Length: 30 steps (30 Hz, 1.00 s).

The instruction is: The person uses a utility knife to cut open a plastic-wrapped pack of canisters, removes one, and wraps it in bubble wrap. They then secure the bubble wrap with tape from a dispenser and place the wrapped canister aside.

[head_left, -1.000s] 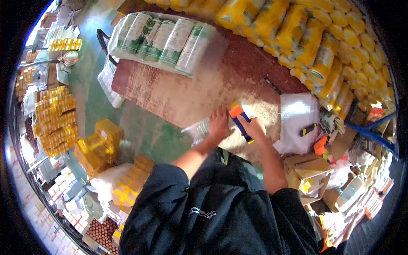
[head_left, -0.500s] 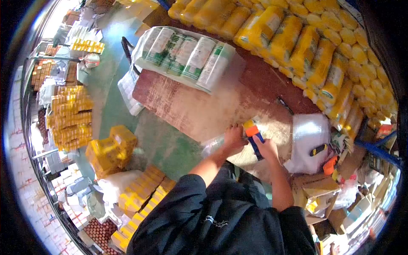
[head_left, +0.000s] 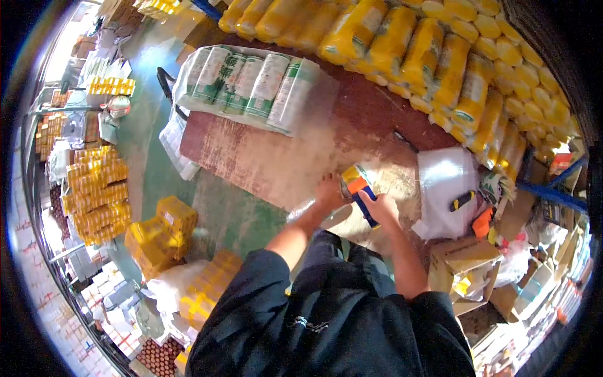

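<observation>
My right hand [head_left: 382, 208] is wrapped round an orange-and-blue tape dispenser [head_left: 359, 188], held tilted over the worn tabletop. At its far end shows a roll with a yellow and green label [head_left: 353, 173]. Just left of the dispenser's orange part is my left hand [head_left: 331, 191], its fingers curled close to it; what they pinch, if anything, is hidden. Under my left forearm a piece of clear plastic [head_left: 301, 209] shows in part. Farther back on the table lies a plastic-wrapped pack of white-and-green cylinders [head_left: 242, 85].
Yellow wrapped packs [head_left: 427, 56] are piled along the table's far right. A clear plastic sheet [head_left: 446, 185] holds a black-and-yellow tool [head_left: 462, 201], with an orange object [head_left: 482, 222] beside it. Open cardboard boxes [head_left: 461, 254] stand at right; yellow-taped cartons [head_left: 160, 235] sit on the floor at left.
The view has shifted, so the table and packs appear farther left. Both hands stay close together at the tape dispenser, which is turned slightly and shows more of the labelled roll.
</observation>
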Motion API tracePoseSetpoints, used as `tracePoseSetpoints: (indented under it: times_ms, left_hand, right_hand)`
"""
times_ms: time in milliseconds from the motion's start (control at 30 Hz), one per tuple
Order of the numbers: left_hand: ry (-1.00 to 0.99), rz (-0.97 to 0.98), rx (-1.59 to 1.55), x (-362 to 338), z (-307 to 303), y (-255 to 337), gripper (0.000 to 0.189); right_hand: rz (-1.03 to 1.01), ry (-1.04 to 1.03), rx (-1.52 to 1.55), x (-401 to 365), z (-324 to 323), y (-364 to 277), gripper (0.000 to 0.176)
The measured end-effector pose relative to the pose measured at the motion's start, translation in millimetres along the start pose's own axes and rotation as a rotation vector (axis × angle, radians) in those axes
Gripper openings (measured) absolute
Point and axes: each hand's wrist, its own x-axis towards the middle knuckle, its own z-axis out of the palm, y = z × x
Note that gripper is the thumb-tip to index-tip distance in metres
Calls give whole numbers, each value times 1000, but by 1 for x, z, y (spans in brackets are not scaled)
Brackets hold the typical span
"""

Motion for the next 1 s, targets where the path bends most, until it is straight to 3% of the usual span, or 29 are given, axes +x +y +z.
tracePoseSetpoints:
  times_ms: [67,100,200,233,333,367,467,500,600,633,733,833,933,1000]
  left_hand:
    - [391,-17,287,-38,3,31,107]
    - [297,-84,252,-50,-5,47,117]
    - [311,31,358,-16,47,-16,112]
    - [90,0,197,-15,4,2,108]
    - [-149,225,11,8,-17,-26,106]
    - [72,173,187,-7,-2,-20,104]
    - [449,80,332,-42,7,28,102]
    - [427,71,403,-10,57,-22,104]
    - [-56,107,97,0,-1,-16,105]
    - [-47,150,11,5,-9,-20,106]
    - [475,198,342,-35,-3,17,104]
    - [341,65,381,-15,22,0,110]
    - [-51,141,16,21,-3,-30,113]
    - [174,232,149,2,-8,-11,108]
  right_hand:
    - [20,-43,25,4,-2,-5,73]
    - [-2,-52,20,13,5,0,72]
    - [-25,-60,82,6,0,-4,72]
    - [-37,-58,55,5,0,0,73]
    - [-26,-46,-9,0,-10,-4,74]
    - [-33,-32,-44,2,-10,-6,74]
    - [-32,-25,-72,3,-8,-8,74]
    - [-24,-46,-39,1,-8,-7,74]
    - [-34,-75,78,0,-9,7,72]
    - [-49,-82,123,1,-6,10,71]
    - [-68,-34,0,11,0,2,69]
    - [-88,2,38,11,2,3,69]
    - [-92,-19,86,3,-9,5,70]
    - [-74,-51,57,7,-11,3,71]
